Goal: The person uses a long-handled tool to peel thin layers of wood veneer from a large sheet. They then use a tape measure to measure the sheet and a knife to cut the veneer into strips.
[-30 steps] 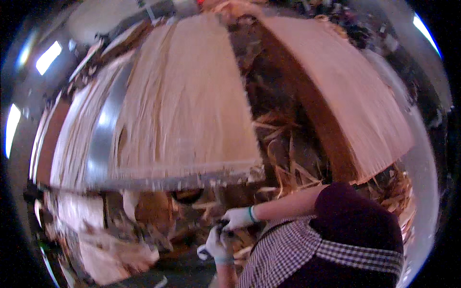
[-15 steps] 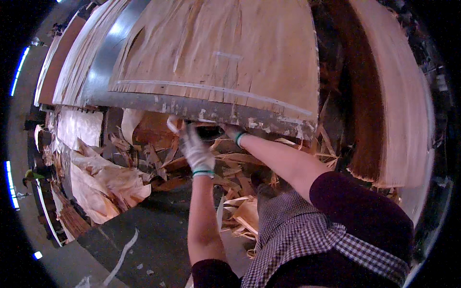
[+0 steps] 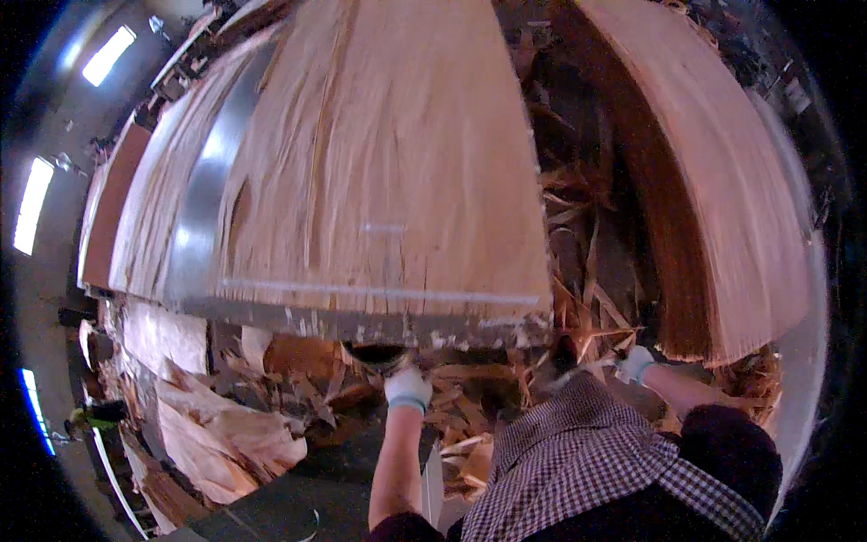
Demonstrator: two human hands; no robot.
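Observation:
A sheet of wood veneer (image 3: 415,163) lies on the work table, with a pale strip of tape (image 3: 379,291) running across it close to the near edge. My left hand (image 3: 409,388), in a white glove with a green cuff, is just below the table's front edge (image 3: 316,321), beside a dark round thing (image 3: 373,352) under it. Its fingers are hidden and blurred. Out to the right, past the table corner, my gloved right hand (image 3: 638,363) is closed; a blurred pale streak lies by its fingertips, too unclear to name.
A tall stack of veneer (image 3: 722,208) stands on the right. On the left are a shiny metal strip (image 3: 199,199) and more veneer sheets (image 3: 163,217). Crumpled veneer (image 3: 217,434) lies at lower left, and torn scraps (image 3: 470,406) litter the floor beneath the table.
Both hands were together under the table edge; my right hand has swung away to the right, while my left stays near the edge. The view has shifted, so the table sits lower.

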